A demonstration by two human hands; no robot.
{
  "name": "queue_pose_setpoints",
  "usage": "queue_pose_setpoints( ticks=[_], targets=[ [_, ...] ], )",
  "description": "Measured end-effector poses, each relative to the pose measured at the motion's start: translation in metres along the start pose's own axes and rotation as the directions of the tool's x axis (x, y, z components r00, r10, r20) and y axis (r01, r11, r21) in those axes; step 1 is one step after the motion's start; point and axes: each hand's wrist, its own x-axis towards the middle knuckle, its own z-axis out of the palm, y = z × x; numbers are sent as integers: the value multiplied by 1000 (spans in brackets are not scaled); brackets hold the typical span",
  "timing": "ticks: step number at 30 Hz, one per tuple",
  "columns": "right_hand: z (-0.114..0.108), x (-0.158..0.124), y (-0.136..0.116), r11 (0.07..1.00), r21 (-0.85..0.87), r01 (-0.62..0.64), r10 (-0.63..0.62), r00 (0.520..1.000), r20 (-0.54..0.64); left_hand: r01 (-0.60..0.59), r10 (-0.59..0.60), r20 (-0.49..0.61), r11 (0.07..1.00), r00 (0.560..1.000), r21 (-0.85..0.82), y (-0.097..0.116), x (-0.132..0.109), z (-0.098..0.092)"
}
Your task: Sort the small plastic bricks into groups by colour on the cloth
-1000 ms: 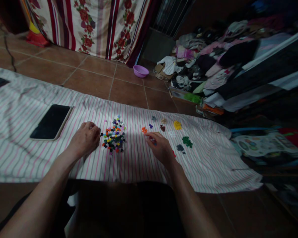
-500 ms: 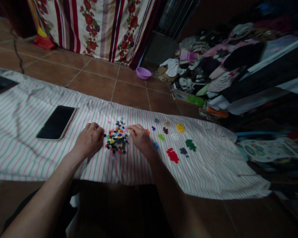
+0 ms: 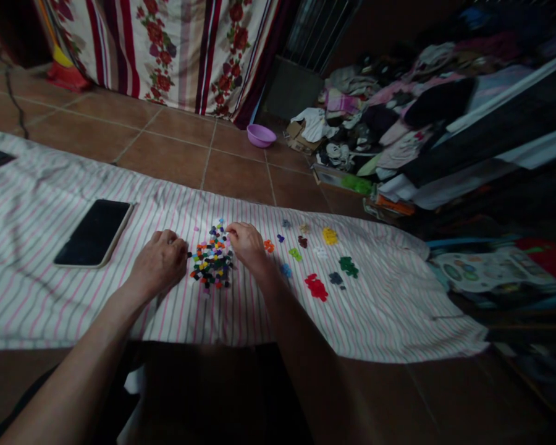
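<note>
A heap of small mixed-colour pieces (image 3: 212,258) lies on a pink-striped white cloth (image 3: 50,272) spread over the floor. My left hand (image 3: 160,262) rests on the cloth at the heap's left edge, fingers curled under. My right hand (image 3: 246,244) is at the heap's upper right edge, fingertips pinched down among the pieces; what they hold is too small to see. To the right lie small sorted groups: orange (image 3: 269,246), light green (image 3: 295,254), yellow (image 3: 329,235), dark green (image 3: 348,266), red (image 3: 315,287) and others.
A black phone (image 3: 94,232) lies face up on the cloth to the left. A purple bowl (image 3: 261,135) sits on the tiled floor near a flowered curtain (image 3: 167,49). Piled clothes (image 3: 389,123) fill the right side. A toy-like board (image 3: 482,269) lies beyond the cloth's right end.
My right hand moved left from the sorted groups to the heap's upper right edge, uncovering the red, light green and blue groups. My left hand stayed put.
</note>
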Motion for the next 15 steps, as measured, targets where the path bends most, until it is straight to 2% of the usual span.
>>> queue_pose_setpoints(
  ticks=[8,15],
  targets=[
    [1,0,-1,999,20,-41,41,999,2,-16,15,12,998,1000,68,0,1,-1],
    [11,-4,11,989,148,-5,19,995,-96,8,-10,32,998,999,69,2,2,-4]
  ],
)
